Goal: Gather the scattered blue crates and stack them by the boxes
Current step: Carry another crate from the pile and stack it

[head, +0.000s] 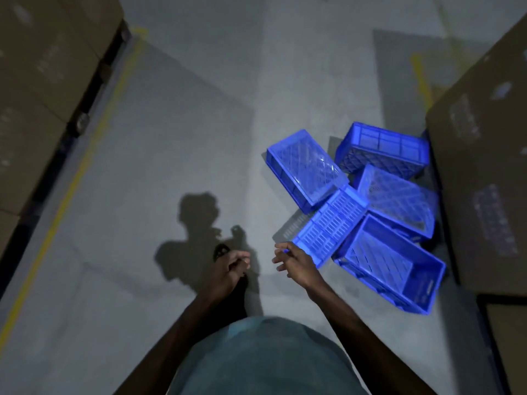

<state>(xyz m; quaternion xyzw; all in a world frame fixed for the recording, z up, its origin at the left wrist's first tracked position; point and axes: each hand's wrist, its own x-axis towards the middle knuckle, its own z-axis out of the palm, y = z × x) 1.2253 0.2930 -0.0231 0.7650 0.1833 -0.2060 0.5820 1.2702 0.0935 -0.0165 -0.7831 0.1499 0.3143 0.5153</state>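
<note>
Several blue plastic crates lie jumbled on the grey floor at the right, against tall cardboard boxes. One crate lies upside down at the left of the pile. A second lies on its side behind it, and a third is overturned beside it. A tilted crate leans in the middle, and an upright one sits nearest me. My right hand hovers just left of the tilted crate's corner, fingers apart, holding nothing. My left hand hangs loosely curled and empty.
Stacked cardboard boxes line the left side behind a yellow floor line. Another yellow line shows at the far right. My shadow falls on the open floor between the two rows of boxes.
</note>
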